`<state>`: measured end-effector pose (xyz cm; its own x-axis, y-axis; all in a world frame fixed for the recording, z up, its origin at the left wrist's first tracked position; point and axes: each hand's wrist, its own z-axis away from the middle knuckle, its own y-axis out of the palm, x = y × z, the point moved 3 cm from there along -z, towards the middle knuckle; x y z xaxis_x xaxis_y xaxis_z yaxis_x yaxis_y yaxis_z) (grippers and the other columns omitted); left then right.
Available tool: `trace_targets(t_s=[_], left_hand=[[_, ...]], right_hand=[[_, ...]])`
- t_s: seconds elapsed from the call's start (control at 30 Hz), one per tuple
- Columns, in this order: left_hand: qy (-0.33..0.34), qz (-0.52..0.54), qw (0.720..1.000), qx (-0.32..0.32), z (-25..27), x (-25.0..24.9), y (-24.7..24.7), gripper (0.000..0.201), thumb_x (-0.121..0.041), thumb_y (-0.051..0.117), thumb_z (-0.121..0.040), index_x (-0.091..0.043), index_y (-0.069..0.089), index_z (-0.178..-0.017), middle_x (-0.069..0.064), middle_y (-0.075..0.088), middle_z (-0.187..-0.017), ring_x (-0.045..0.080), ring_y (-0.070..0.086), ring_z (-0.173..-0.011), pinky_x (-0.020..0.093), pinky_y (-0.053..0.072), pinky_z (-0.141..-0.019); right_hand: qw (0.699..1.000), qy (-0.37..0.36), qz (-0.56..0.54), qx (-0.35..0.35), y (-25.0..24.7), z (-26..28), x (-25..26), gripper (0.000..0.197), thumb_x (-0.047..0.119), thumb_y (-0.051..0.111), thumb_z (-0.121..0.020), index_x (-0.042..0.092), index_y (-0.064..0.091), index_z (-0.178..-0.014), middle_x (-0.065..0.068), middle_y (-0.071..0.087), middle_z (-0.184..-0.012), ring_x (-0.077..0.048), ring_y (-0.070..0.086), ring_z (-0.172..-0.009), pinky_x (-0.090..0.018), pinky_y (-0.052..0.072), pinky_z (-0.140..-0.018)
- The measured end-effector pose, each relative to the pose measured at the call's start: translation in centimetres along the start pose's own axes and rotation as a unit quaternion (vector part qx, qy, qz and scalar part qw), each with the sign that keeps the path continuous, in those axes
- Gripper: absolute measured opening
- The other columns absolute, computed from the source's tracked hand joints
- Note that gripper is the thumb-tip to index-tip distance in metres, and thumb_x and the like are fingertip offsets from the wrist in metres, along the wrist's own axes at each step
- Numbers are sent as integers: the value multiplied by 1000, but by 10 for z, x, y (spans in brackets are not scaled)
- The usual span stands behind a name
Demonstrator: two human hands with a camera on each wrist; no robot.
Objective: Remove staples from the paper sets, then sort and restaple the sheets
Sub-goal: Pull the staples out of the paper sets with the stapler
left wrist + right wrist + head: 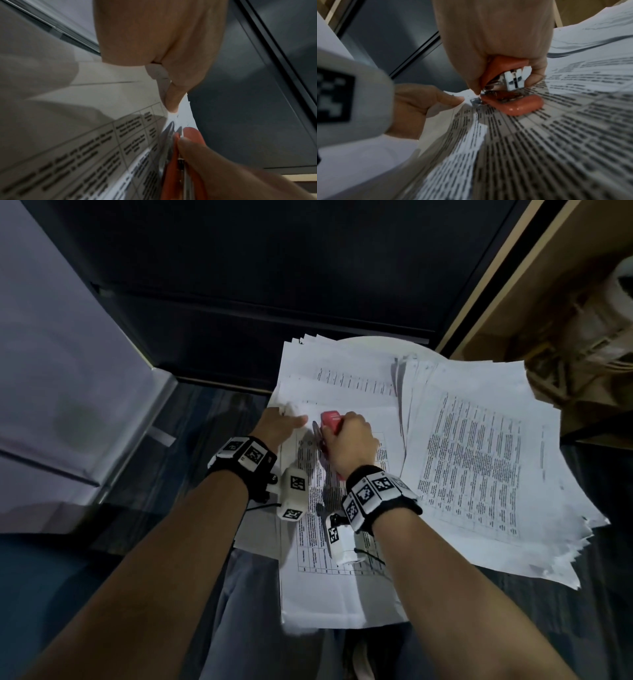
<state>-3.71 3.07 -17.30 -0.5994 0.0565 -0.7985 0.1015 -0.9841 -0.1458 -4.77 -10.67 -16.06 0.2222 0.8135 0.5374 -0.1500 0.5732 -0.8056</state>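
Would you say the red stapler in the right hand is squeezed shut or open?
Open: the right wrist view shows a gap between the red stapler's top and base, at the paper's corner.

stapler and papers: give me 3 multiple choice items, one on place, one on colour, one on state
1. Where does the stapler work on the paper set?
A. at its far corner
B. at its near edge
C. off the paper, on the floor

2. What colour is the stapler's body?
A. blue
B. red
C. black

3. What is the left hand doing?
A. hanging idle
B. gripping the stapler
C. pinching the paper corner

Answers:
1. A: the head view shows it at the far end of the sheet, by the left hand.
2. B: red plastic shows in all three views.
3. C: the left wrist view shows the thumb and fingers pinching the paper; the right hand grips the stapler.
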Motion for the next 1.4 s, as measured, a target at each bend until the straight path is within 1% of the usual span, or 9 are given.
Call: trace_targets(t_s=[0.1,0.27,0.53,0.83,1.0,1.1,1.17,1.3,1.4], left_hand=[[15,0,1000,-9,-2,2,0,16,-8,65,-87,-2,61,-102,16,65,-104,28,63,-99,34,47,-85],[-5,-29,999,-37,-8,2,1,14,-6,65,-86,-8,55,-77,5,57,-80,18,54,-77,27,45,-69],[-32,-32,998,-45,-18,5,0,29,-4,67,-84,6,59,-110,16,63,-105,28,60,-100,37,49,-91],[-27,-39,998,-48,-23,7,2,35,-3,69,-81,8,60,-113,19,66,-111,32,63,-104,42,51,-95],[-35,-66,996,-46,-22,6,-2,16,1,68,-78,9,62,-90,17,67,-87,30,66,-89,38,56,-72],[-27,-94,994,-45,-21,3,-2,17,-1,68,-80,-4,54,-72,6,57,-71,20,57,-73,22,42,-53],[-14,-97,994,-38,-20,1,-1,12,-1,69,-78,-3,57,-80,6,58,-76,19,56,-76,22,44,-56],[-7,-96,995,-22,-21,5,-3,25,-5,67,-82,2,62,-105,14,64,-96,26,62,-93,39,54,-89],[-12,-80,996,-34,-21,5,-3,28,-3,69,-78,8,64,-103,17,69,-100,29,66,-97,37,55,-84]], right_hand=[[999,-7,35,-15,3,2,2,37,34,50,-97,5,50,-120,-11,53,-120,-29,51,-113,-47,38,-96],[999,0,27,-22,9,3,6,37,33,50,-97,5,48,-122,-10,51,-122,-29,49,-115,-48,33,-97],[998,16,47,-37,15,2,13,44,37,46,-99,2,46,-125,-12,49,-122,-29,48,-116,-49,34,-97],[998,55,24,-25,12,-3,15,42,33,51,-98,1,46,-125,-13,50,-126,-31,47,-120,-49,33,-100],[992,-33,119,-21,8,3,23,39,23,38,-100,-2,41,-129,-16,45,-128,-31,42,-121,-45,31,-99],[995,-18,94,-30,8,0,22,39,26,45,-99,0,43,-128,-14,47,-127,-30,43,-120,-46,33,-99],[999,21,37,-31,9,-3,21,40,30,51,-97,2,47,-126,-13,49,-125,-29,46,-119,-47,33,-100],[998,55,9,-32,11,-10,22,39,28,54,-96,2,48,-125,-13,50,-126,-30,47,-120,-47,33,-100],[996,-23,74,-39,11,-15,26,38,23,56,-94,2,47,-124,-13,49,-122,-30,46,-118,-46,33,-98]])
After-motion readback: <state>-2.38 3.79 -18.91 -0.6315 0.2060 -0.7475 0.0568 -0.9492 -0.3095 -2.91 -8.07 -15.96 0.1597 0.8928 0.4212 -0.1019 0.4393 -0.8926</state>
